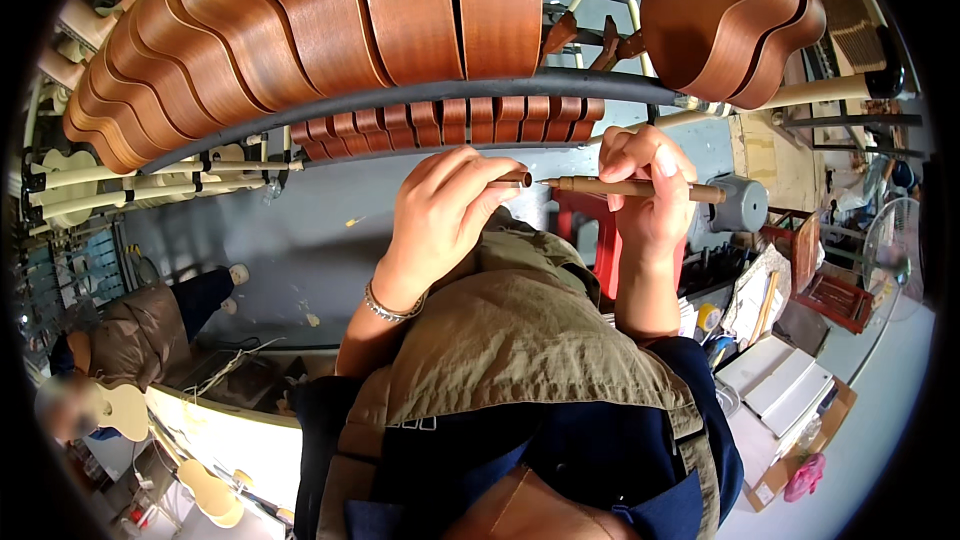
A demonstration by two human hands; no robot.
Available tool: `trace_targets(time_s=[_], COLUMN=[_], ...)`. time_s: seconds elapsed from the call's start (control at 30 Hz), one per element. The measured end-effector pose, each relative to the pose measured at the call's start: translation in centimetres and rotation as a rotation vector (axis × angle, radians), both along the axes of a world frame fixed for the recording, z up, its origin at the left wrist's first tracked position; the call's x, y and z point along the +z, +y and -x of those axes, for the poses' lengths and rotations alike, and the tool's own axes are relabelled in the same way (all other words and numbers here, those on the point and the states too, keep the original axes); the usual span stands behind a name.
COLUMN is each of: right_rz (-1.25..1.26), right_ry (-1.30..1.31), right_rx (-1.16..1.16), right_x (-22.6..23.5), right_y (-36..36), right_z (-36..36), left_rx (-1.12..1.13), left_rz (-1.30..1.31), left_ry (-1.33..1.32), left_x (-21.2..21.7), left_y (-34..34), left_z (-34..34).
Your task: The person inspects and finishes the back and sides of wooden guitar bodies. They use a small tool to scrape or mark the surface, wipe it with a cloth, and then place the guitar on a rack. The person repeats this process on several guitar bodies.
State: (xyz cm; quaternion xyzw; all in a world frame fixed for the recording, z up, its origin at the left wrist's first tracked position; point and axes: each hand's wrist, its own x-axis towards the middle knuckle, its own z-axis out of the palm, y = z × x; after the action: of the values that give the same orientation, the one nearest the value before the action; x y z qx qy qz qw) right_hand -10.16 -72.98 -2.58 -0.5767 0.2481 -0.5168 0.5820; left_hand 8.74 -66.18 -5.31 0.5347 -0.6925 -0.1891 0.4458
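In my right hand [650, 185] is a slim brown marker pen [640, 188], lying level between thumb and fingers with its fine tip pointing left. My left hand [440, 205] pinches a short brown pen cap [515, 180], its open end turned toward the tip. A small gap separates cap and tip. Both hands are raised in front of my khaki apron [530, 330]. Beyond them hangs a long row of glossy brown ukulele or small guitar bodies [320, 15], their curved sides toward me.
A padded black rack bar [430, 95] runs just past my hands, with a lower row of reddish-brown bodies [450, 123] behind it. A red stool [607, 250] and grey bucket [740, 202] stand at right. Far left, another person [135, 335] works near a pale instrument body [122, 410].
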Motion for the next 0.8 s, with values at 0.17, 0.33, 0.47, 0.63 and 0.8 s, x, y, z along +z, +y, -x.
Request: trace_targets(time_s=[0.17,0.33,0.47,0.63,0.8], right_rz=[-0.052,-0.189,-0.195,-0.373,-0.48], right_ry=[0.184,0.207,0.083,0.044,-0.279], right_rx=[0.04,0.08,-0.001,-0.161,-0.384], right_x=[0.0,-1.7,-2.6,-4.3,-7.2], right_y=[0.4,1.0,2.3,2.2,3.5], right_z=[0.1,0.4,0.9,4.6,10.6], left_rx=[-0.021,-0.081,-0.131,-0.264,-0.508], left_rz=[0.013,0.042,0.042,0.069,-0.044], left_ry=[-0.087,-0.135,-0.17,-0.21,-0.225], left_x=[0.0,0.0,0.4,-0.3,-1.3], left_y=[0.1,0.6,-0.1,-1.4,-3.3], left_z=[0.4,1.9,3.3,6.4,11.7])
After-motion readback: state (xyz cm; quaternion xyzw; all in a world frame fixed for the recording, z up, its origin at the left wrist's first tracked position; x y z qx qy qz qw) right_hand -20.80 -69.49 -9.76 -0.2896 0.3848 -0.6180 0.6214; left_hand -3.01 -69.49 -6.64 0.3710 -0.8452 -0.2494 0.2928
